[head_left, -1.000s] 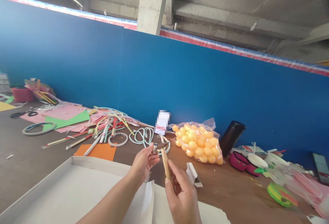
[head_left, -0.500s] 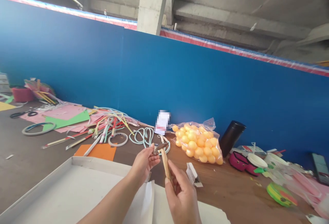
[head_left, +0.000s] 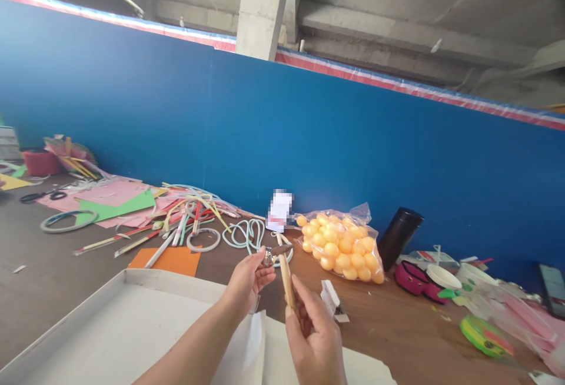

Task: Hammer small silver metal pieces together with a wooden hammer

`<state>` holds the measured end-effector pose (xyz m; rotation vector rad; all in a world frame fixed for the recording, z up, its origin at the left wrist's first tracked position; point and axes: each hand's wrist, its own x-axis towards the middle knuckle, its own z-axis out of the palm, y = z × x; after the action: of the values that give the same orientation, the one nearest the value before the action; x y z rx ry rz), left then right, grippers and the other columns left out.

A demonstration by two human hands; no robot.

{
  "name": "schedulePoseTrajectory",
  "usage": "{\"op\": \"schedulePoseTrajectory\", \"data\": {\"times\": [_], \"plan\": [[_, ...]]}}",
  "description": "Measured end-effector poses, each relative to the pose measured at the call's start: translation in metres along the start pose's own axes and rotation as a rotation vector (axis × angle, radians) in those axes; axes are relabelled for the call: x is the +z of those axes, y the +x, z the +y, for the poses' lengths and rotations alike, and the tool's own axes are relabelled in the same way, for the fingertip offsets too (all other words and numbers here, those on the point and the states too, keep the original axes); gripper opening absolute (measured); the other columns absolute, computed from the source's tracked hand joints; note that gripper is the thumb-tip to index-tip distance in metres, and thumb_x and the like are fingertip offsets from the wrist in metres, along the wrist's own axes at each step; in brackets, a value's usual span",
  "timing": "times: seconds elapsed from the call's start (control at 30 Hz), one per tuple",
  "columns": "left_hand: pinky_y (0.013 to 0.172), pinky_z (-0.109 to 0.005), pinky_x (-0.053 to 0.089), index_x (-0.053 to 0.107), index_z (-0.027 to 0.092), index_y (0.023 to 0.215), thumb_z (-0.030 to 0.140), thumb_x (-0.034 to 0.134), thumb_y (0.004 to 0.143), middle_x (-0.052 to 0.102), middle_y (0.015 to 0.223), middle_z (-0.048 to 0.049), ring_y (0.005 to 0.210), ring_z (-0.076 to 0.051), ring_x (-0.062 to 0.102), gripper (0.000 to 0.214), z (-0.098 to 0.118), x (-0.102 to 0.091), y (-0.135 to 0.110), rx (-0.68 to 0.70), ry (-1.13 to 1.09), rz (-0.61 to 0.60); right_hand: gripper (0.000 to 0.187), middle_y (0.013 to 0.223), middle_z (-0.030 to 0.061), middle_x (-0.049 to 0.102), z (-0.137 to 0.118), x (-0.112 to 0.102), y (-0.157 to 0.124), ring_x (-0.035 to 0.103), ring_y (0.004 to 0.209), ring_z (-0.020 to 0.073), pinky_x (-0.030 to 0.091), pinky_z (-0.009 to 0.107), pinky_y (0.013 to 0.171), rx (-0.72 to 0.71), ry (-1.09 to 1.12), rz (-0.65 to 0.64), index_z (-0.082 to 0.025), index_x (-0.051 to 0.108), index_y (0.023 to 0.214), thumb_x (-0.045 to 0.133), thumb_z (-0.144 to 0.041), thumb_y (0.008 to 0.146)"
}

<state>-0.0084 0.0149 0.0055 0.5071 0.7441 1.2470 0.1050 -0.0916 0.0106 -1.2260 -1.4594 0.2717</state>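
- We log the stick [head_left: 287,282]: pale tan.
- Pointed piece [head_left: 281,250]: dark brown, silvery at one end.
- Balls [head_left: 344,246]: we record yellow-orange.
- Partition [head_left: 353,149]: plain blue; trim [head_left: 399,83] above, striped red, white, blue.
- We note pink paper [head_left: 119,191], green sheet [head_left: 117,208], orange sheet [head_left: 174,261].
- Bottle [head_left: 400,238]: black.
- Tabletop [head_left: 379,317]: brown.
- Tray [head_left: 110,326]: white.

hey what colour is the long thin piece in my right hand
The long thin piece in your right hand is pale tan; the head view shows it best.

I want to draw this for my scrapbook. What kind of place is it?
Probably a craft corner in a bare, perhaps unfinished building: green paper and scissors lie on the table, and a concrete pillar rises behind.
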Motion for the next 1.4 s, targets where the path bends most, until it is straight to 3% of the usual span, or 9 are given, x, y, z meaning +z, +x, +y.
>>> {"op": "schedulePoseTrajectory", "data": {"times": [0.23,0.67,0.8,0.93,1.17,1.4], "plan": [[0.051,-0.019,0.053,0.055,0.012,0.078,0.029,0.064,0.076,0.058,0.063,-0.0026,0.050,-0.008,0.058,0.019,0.000,0.001,-0.001,-0.003,-0.011,-0.009,0.043,0.095,0.0066,0.065,0.004,0.001,-0.001,0.062,0.071,0.0156,0.052,0.022,0.061,-0.022,-0.080,-0.073,-0.022,0.057,0.120,0.050,-0.022,0.078],[0.051,-0.020,0.053,0.055,0.012,0.078,0.030,0.065,0.074,0.058,0.063,-0.0021,0.051,-0.009,0.059,0.021,0.000,0.002,0.000,-0.008,-0.012,-0.017,0.042,0.096,0.0074,0.065,0.001,0.002,-0.001,0.062,0.072,0.0164,0.052,0.024,0.062,0.019,-0.047,-0.056,-0.022,0.058,0.119,0.051,-0.022,0.077],[0.051,-0.020,0.053,0.053,0.012,0.075,0.031,0.066,0.074,0.057,0.062,-0.0021,0.051,-0.009,0.059,0.022,0.002,0.004,-0.003,-0.018,0.001,0.006,0.043,0.103,0.0094,0.065,0.001,0.001,0.000,0.063,0.078,0.0186,0.053,0.025,0.065,0.117,0.037,-0.008,-0.020,0.057,0.119,0.053,-0.029,0.078],[0.049,-0.019,0.053,0.052,0.013,0.073,0.030,0.065,0.074,0.056,0.061,-0.0013,0.050,-0.008,0.058,0.022,0.004,0.006,-0.006,-0.006,0.012,0.000,0.046,0.100,0.0106,0.067,0.002,0.002,0.001,0.063,0.071,0.0183,0.052,0.025,0.058,0.234,0.162,0.051,-0.017,0.058,0.119,0.056,-0.034,0.076],[0.049,-0.019,0.053,0.052,0.014,0.073,0.032,0.068,0.072,0.056,0.062,-0.0011,0.051,-0.009,0.059,0.024,0.000,0.002,-0.005,0.018,0.033,-0.036,0.048,0.088,0.0079,0.066,0.000,0.001,0.008,0.055,0.055,0.0131,0.050,0.027,0.054,0.465,0.384,-0.029,-0.014,0.054,0.119,0.060,-0.037,0.077],[0.051,-0.020,0.054,0.053,0.014,0.073,0.033,0.069,0.070,0.056,0.061,-0.0001,0.052,-0.009,0.059,0.025,0.001,0.003,-0.006,0.032,0.046,-0.040,0.043,0.081,0.0051,0.065,0.008,0.002,0.009,0.055,0.052,0.0132,0.048,0.027,0.054,0.526,0.406,0.033,-0.015,0.054,0.112,0.060,-0.036,0.076]]}}
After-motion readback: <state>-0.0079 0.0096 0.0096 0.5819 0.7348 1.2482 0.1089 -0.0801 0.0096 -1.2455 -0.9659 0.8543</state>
